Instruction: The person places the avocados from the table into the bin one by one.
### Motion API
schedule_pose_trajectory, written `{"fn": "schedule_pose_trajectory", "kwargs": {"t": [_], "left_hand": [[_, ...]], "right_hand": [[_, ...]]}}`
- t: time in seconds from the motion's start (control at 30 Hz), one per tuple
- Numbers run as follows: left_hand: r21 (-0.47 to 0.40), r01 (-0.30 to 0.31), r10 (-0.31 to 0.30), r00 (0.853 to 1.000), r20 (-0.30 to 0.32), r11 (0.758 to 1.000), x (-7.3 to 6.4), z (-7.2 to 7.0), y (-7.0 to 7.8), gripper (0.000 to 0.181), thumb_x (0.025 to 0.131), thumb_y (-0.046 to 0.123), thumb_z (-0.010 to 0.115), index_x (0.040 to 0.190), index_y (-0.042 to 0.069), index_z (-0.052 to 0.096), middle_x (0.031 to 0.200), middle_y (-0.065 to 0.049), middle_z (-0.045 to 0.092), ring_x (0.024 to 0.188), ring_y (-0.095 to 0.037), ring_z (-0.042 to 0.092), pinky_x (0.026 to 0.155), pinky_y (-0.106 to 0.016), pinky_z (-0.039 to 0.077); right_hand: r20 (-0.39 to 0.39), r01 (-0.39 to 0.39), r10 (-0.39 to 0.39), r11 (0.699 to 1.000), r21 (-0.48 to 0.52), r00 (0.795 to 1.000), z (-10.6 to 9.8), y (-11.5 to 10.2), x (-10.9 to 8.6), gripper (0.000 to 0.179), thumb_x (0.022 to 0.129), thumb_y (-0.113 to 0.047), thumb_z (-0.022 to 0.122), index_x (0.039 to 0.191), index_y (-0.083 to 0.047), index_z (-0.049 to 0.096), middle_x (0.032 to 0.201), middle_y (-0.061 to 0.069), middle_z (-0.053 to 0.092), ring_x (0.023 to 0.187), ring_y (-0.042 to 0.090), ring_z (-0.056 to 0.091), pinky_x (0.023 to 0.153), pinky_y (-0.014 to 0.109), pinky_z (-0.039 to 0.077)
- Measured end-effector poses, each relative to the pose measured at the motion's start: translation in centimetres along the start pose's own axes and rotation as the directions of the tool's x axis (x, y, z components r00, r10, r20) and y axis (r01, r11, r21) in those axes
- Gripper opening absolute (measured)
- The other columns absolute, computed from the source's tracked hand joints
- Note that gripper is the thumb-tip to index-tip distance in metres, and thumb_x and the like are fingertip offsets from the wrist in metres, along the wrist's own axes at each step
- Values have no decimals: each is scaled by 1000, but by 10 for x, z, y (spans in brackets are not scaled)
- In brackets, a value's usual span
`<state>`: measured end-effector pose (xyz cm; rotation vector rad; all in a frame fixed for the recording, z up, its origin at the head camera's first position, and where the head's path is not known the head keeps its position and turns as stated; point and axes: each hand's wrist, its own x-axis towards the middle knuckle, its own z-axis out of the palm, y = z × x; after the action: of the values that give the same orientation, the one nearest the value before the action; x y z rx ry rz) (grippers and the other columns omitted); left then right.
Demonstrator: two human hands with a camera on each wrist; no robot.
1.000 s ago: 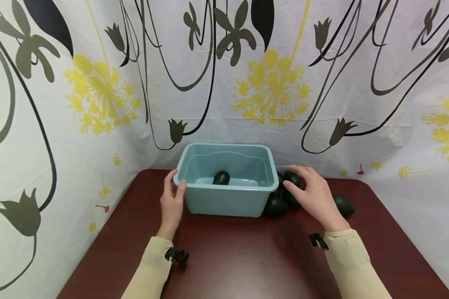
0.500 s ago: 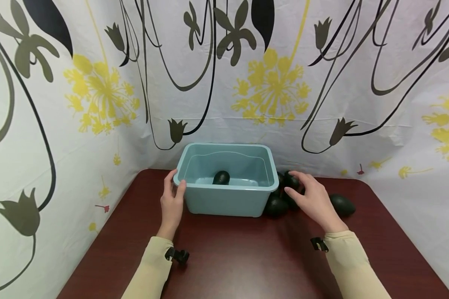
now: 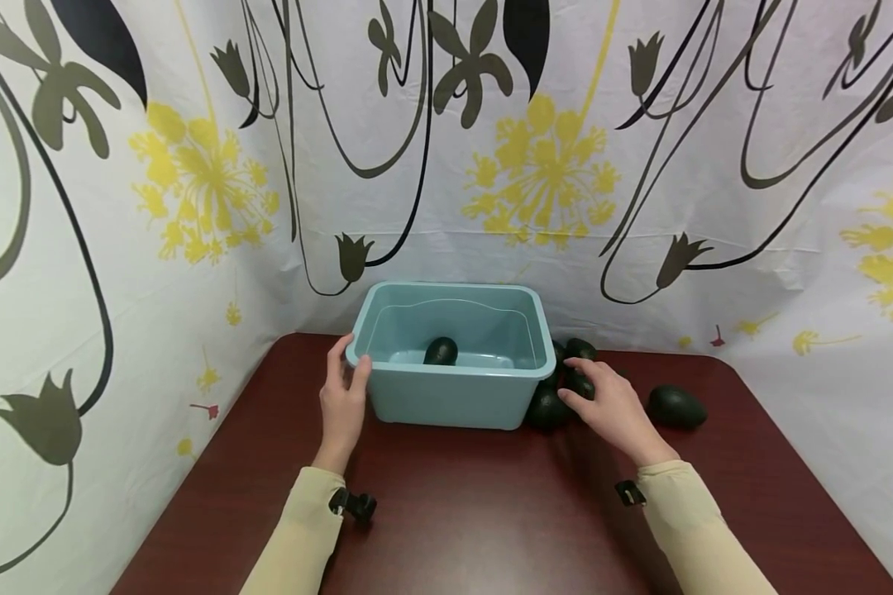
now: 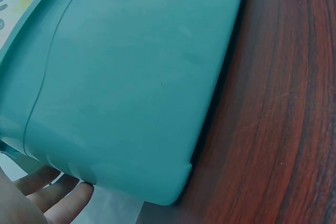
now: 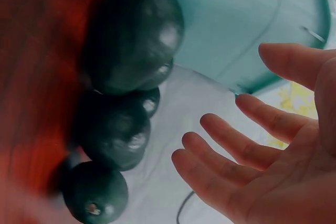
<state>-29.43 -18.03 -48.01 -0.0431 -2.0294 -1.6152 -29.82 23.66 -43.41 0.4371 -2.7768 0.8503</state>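
Observation:
A light blue plastic bin stands at the back of the table, one dark green avocado lying inside. My left hand holds its front left corner, thumb at the front rim and fingers along the side; the left wrist view shows those fingers against the bin wall. Against the bin's right side sits a cluster of several avocados. Over them hovers my right hand, thumb and fingers spread. In the right wrist view this hand is apart from the avocados, with nothing in its grasp.
A lone avocado rests to the right of my right hand. The dark red wooden table ends at a white patterned cloth behind the bin, which also hangs along both sides.
My right hand has shifted down, toward me and slightly left over the cluster, uncovering more of the lone avocado. My left hand keeps its hold on the bin.

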Motion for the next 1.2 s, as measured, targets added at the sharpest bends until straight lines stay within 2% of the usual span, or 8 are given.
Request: {"fn": "schedule_pose_trajectory", "kwargs": {"t": [0.3, 0.7, 0.9, 1.2], "left_hand": [[-3, -8, 8, 1000, -9, 1000, 4, 2, -1, 51, 99, 54, 58, 146, 47, 41, 145, -2, 52, 124, -20, 53, 99, -56, 45], [8, -3, 3, 1000, -11, 1000, 0, 1, 0, 52, 99, 54, 56, 148, 42, 42, 144, 1, 52, 125, -21, 53, 99, -55, 44], [-3, -15, 15, 1000, 1, 1000, 0, 2, 0, 51, 100, 50, 57, 148, 43, 40, 148, -3, 49, 129, -21, 51, 102, -56, 42], [6, 16, -16, 1000, 5, 1000, 1, -1, -1, 50, 99, 54, 57, 146, 48, 41, 145, -2, 51, 123, -21, 53, 99, -57, 44]], "right_hand": [[27, 15, -14, 1000, -24, 1000, 15, 9, -1, 54, 95, -31, 70, 143, -12, 54, 138, 17, 53, 121, 40, 54, 95, 62, 43], [41, 33, -30, 997, -70, 999, 36, 15, -6, 52, 89, -28, 77, 136, -12, 60, 130, 16, 56, 113, 37, 58, 92, 57, 47], [62, 24, -19, 996, -85, 998, 43, 19, -3, 57, 86, -27, 80, 138, -14, 59, 128, 16, 57, 111, 36, 59, 91, 56, 48], [65, 39, -32, 992, -120, 997, 49, 23, 3, 64, 81, -32, 85, 138, -16, 59, 121, 12, 57, 100, 31, 60, 85, 54, 51]]}}
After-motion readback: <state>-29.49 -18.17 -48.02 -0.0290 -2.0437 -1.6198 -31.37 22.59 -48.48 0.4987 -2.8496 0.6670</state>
